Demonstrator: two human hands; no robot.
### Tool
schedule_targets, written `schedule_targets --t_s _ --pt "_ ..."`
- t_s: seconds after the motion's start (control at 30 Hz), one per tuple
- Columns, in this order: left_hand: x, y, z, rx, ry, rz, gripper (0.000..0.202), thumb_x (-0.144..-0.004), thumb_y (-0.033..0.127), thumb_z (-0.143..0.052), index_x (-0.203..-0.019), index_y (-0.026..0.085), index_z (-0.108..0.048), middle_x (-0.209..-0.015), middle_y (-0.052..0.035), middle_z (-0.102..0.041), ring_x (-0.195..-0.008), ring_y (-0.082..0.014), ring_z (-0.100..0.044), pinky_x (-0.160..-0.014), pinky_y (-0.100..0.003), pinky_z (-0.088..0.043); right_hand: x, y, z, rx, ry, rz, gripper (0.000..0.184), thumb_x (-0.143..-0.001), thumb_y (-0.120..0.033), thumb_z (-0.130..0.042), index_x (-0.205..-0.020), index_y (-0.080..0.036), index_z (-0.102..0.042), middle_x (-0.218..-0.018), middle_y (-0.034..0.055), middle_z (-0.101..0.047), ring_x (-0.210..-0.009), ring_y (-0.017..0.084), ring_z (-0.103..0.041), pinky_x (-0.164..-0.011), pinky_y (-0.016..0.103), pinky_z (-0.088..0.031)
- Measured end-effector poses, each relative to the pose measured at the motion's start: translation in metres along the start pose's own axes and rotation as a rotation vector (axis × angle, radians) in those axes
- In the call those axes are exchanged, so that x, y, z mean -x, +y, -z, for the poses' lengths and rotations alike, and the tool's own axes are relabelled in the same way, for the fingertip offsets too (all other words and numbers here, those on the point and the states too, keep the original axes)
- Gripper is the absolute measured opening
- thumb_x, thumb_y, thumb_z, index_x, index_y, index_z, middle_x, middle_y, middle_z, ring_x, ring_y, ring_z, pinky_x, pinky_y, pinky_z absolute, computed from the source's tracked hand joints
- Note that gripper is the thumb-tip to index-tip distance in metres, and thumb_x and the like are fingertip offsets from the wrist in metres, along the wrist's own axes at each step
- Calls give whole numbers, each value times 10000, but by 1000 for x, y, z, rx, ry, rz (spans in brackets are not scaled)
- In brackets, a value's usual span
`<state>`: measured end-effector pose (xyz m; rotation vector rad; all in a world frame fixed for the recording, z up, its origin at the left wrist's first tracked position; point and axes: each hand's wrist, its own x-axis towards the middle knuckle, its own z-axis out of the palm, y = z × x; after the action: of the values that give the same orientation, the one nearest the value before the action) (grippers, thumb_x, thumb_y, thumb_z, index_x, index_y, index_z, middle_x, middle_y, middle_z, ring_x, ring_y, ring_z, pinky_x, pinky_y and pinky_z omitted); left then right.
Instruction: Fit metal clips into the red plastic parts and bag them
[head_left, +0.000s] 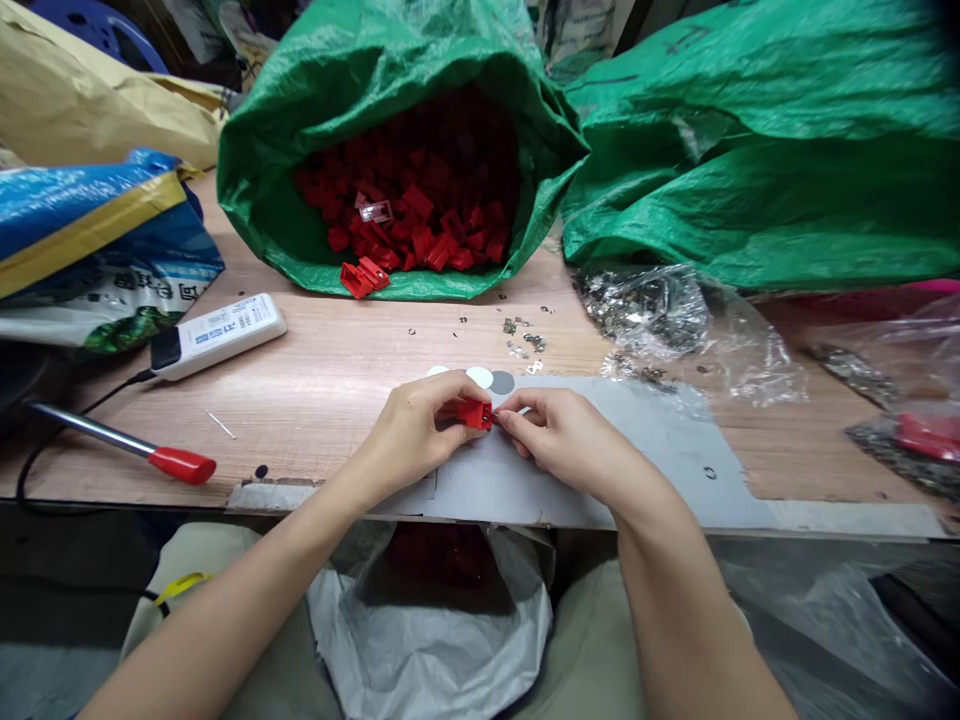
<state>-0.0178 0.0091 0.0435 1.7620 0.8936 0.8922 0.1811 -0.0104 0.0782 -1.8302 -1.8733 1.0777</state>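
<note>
Between the thumb and fingers of my left hand is a small red plastic housing, held just above the grey sheet. My right hand is pinched at the right end of the housing. Whatever sits between its fingertips is too small to make out. Beyond my hands, small metal pieces lie scattered on the wooden table. White and grey round discs rest at the sheet's far edge.
A green woven sack full of red housings opens toward me. Clear bags of metal parts lie to the right. At left are a white boxy device and a red-handled lever. A white sack is between my legs.
</note>
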Motion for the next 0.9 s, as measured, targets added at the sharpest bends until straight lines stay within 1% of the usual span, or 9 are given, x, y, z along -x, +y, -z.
schedule_targets --t_s 0.27,0.33,0.43,0.5,0.6,0.7,0.77,0.83,0.9 --pt "-1 2 -1 -19 2 -7 252 -804 68 -669 -1018 200 -688 -1002 -33 -724 -916 -174 -718 -849 -296 -584 2 -8 -2 53 20 -1 187 -913 -283 -540 -811 -201 -674 -622 19 -643 -532 149 -538 -541 261 -361" --pt "0 3 -1 32 -4 23 231 -810 93 -684 -1017 194 -679 -1000 -38 -726 -930 -180 -725 -863 -307 -587 2 -4 -1 -14 -5 18 205 -925 -313 -534 -828 -194 -671 -618 15 -634 -530 143 -534 -530 254 -363" --pt "-1 3 -1 148 19 109 212 -799 170 -746 -983 177 -640 -985 -48 -728 -935 -194 -735 -857 -320 -596 3 6 5 -209 -96 45 266 -947 -390 -520 -890 -177 -670 -606 -6 -591 -498 117 -485 -487 237 -344" --pt "-2 4 0 251 100 173 300 -751 205 -810 -968 175 -605 -994 -41 -716 -893 -182 -740 -823 -300 -601 5 11 11 -345 -111 73 301 -953 -431 -526 -986 -165 -664 -627 -22 -565 -464 95 -435 -454 230 -320" --pt "-5 6 6 555 232 264 412 -747 253 -832 -1055 199 -564 -1010 -25 -703 -856 -158 -741 -799 -284 -608 8 10 14 -449 -26 180 337 -958 -459 -549 -1105 -169 -638 -736 -6 -598 -471 85 -466 -460 236 -362" --pt "-8 10 13 898 222 365 339 -826 337 -771 -1037 203 -543 -1014 -39 -719 -850 -155 -744 -805 -291 -619 9 3 7 -429 50 289 294 -964 -419 -576 -1138 -190 -636 -802 11 -622 -519 96 -528 -497 243 -417" --pt "-8 13 16 999 189 418 287 -858 375 -733 -978 194 -546 -1025 -50 -722 -806 -139 -739 -789 -275 -622 8 -3 0 -420 72 311 292 -966 -395 -588 -1182 -204 -634 -783 2 -614 -507 93 -512 -485 239 -414" --pt "-6 16 16 973 167 413 289 -861 390 -726 -966 190 -544 -1025 -59 -721 -793 -142 -736 -788 -286 -629 7 -7 -6 -454 87 310 314 -966 -402 -594 -1209 -208 -635 -767 -3 -606 -488 89 -496 -471 238 -409" --pt "-3 18 14 822 190 308 331 -833 365 -760 -1004 192 -536 -1046 -64 -714 -841 -167 -740 -799 -318 -636 6 -8 -8 -529 110 296 331 -955 -429 -608 -1193 -202 -645 -759 -6 -601 -471 85 -495 -456 236 -403"
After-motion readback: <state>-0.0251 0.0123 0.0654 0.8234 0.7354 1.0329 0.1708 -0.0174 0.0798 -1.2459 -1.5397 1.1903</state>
